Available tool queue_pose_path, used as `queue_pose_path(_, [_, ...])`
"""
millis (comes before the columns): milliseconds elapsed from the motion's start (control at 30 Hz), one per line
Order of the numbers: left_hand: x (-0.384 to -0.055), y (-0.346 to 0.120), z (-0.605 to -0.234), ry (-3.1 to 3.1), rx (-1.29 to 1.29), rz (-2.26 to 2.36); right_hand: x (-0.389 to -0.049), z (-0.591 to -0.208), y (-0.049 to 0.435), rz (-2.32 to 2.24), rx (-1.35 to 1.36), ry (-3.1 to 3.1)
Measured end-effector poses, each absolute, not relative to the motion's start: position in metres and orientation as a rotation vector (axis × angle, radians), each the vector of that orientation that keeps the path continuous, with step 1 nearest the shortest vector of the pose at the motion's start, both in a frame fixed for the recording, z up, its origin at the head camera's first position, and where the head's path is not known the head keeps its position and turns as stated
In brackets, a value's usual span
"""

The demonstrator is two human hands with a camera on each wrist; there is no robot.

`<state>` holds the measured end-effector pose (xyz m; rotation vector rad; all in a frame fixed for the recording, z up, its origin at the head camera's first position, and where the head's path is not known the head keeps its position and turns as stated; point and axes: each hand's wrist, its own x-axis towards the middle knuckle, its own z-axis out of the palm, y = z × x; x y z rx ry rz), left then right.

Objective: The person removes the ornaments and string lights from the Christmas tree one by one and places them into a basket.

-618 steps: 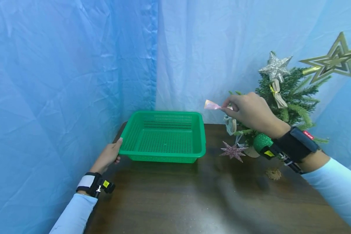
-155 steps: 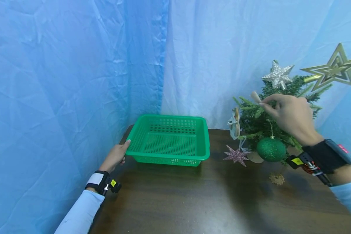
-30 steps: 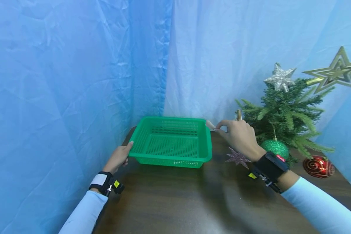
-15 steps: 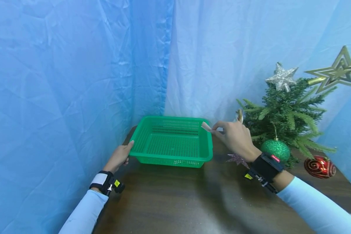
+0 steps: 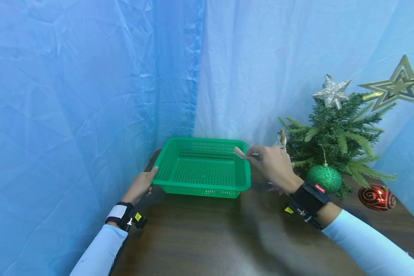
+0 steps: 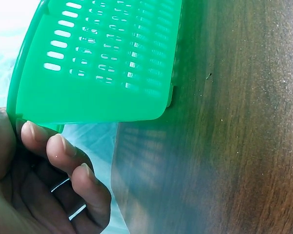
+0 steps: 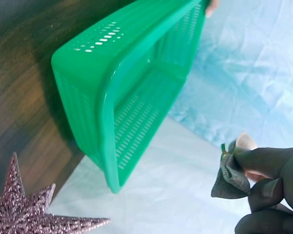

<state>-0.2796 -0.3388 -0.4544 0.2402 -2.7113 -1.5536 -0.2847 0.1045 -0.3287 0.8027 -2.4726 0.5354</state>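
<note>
My right hand (image 5: 274, 163) pinches a small beige fabric bow (image 5: 239, 152) between thumb and fingertips, over the right side of a green plastic basket (image 5: 200, 186). In the right wrist view the bow (image 7: 230, 175) shows a thin gold tie at its middle and hangs apart from the basket (image 7: 107, 112). My left hand (image 5: 138, 186) grips the basket's left rim near its front corner, thumb on top. The left wrist view shows the fingers (image 6: 63, 153) curled under that rim. The basket's visible floor is bare.
A small Christmas tree (image 5: 341, 134) stands at right with a silver star (image 5: 332, 92), a gold star (image 5: 400, 83), a green bauble (image 5: 325, 178) and a red bauble (image 5: 377, 197). A pink glitter star (image 7: 27, 209) lies near the basket. Blue curtains (image 5: 89, 96) surround the dark table (image 5: 200, 237).
From beside the tree, my right hand has carried the bow leftward and down; in the last second it has moved from the basket's right rim to over its inside. My left hand keeps its grip.
</note>
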Motion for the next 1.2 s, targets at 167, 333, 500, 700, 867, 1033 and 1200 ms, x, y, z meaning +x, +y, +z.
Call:
queue_pose_path(167, [-0.28,-0.338,-0.456,-2.7,0.248,-1.546,-0.284,-0.332,0.1,0.551,0.839,-2.44])
queue_pose_path(333, [-0.28,-0.338,-0.456,-2.693,0.251,-1.557,-0.283,-0.335,0.094,0.535,0.848,-2.46])
queue_pose_path(500, [-0.279,-0.338,-0.456,-2.692,0.256,-1.568,-0.283,-0.337,0.087,0.524,0.85,-2.501])
queue_pose_path(700, [-0.28,-0.338,-0.457,-2.697,0.262,-1.563,-0.282,-0.337,0.081,0.538,0.864,-2.513])
queue_pose_path(867, [-0.279,-0.338,-0.456,-2.699,0.265,-1.565,-0.282,-0.34,0.075,0.526,0.862,-2.512])
queue_pose_path(1033, [-0.278,-0.338,-0.456,-2.697,0.269,-1.568,-0.281,-0.346,0.071,0.511,0.876,-2.508])
queue_pose_path(1200, [-0.277,-0.337,-0.455,-2.698,0.274,-1.565,-0.28,-0.349,0.066,0.503,0.897,-2.505])
